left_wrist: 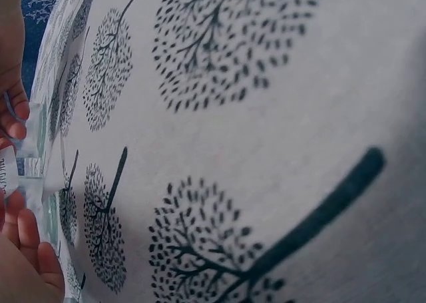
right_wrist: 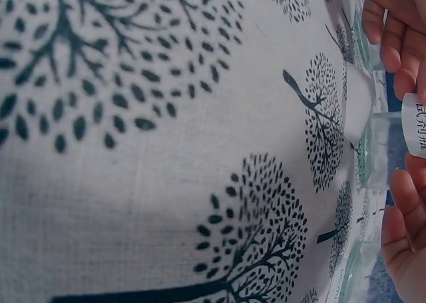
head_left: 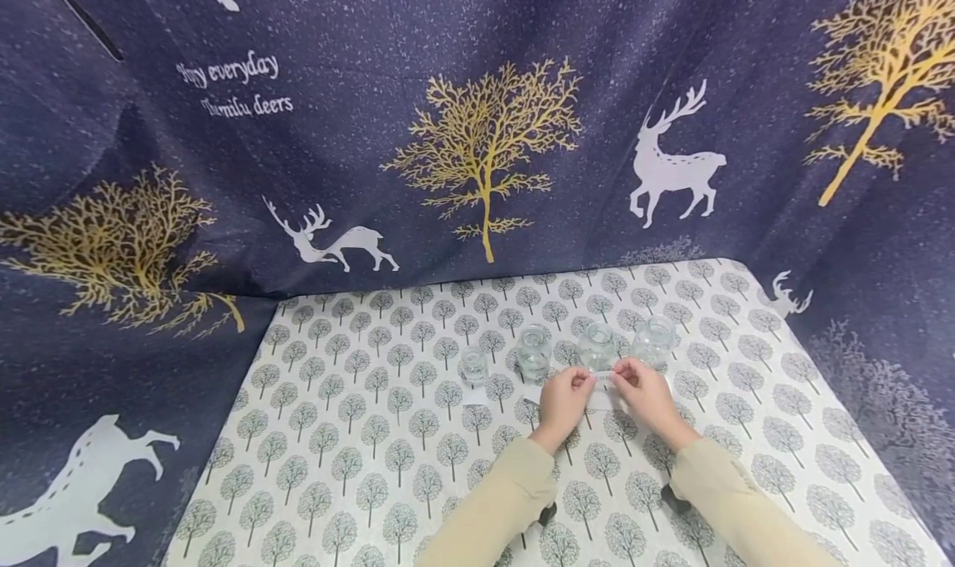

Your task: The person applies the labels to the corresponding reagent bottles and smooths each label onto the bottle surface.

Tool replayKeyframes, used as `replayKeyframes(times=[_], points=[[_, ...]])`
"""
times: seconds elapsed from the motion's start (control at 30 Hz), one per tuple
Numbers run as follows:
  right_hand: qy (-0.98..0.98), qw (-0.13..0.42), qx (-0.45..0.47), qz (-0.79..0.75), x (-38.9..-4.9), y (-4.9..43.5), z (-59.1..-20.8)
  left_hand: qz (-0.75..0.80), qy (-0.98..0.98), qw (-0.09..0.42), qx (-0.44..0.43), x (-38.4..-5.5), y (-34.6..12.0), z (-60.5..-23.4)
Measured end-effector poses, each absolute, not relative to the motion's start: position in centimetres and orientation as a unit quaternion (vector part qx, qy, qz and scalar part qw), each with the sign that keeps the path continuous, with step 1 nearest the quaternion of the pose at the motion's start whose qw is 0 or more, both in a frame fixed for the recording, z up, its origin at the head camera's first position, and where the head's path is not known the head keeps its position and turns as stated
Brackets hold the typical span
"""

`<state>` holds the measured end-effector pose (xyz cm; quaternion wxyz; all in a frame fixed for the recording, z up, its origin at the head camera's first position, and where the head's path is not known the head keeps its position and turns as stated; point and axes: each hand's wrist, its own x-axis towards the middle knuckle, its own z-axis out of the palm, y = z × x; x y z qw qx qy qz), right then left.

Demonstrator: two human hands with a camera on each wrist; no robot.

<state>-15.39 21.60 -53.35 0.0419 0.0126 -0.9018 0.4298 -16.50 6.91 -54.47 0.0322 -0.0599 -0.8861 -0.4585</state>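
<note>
In the head view, my left hand (head_left: 564, 399) and right hand (head_left: 647, 397) face each other over the tablecloth. Between them they stretch a small white label (head_left: 603, 376), each pinching one end with thumb and fingers. Dark handwriting marks the label (right_wrist: 414, 124) in the right wrist view. Just beyond the fingers stands a clear glass jar (head_left: 596, 343), with a second jar (head_left: 658, 335) to its right, partly behind the right hand. A white paper piece (head_left: 601, 397) lies on the cloth below the label.
To the left stand another glass jar (head_left: 533, 351) and a smaller one (head_left: 473, 366), with a white paper slip (head_left: 475, 396) in front of the small one. A tree-print cloth (head_left: 358, 467) covers the table; a dark blue curtain (head_left: 336, 152) hangs behind.
</note>
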Motion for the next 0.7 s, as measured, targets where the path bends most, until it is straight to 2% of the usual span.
replayKeyframes(times=[0.6, 0.7], points=[[-0.885, 0.017, -0.011, 0.464, -16.3, 21.5, -53.2, -0.395, -0.916, 0.048, -0.050, -17.3, 7.3, -53.9], [-0.887, 0.028, -0.010, 0.460, -16.5, 21.5, -53.3, -0.394, -0.917, 0.045, -0.049, -17.4, 7.4, -53.9]])
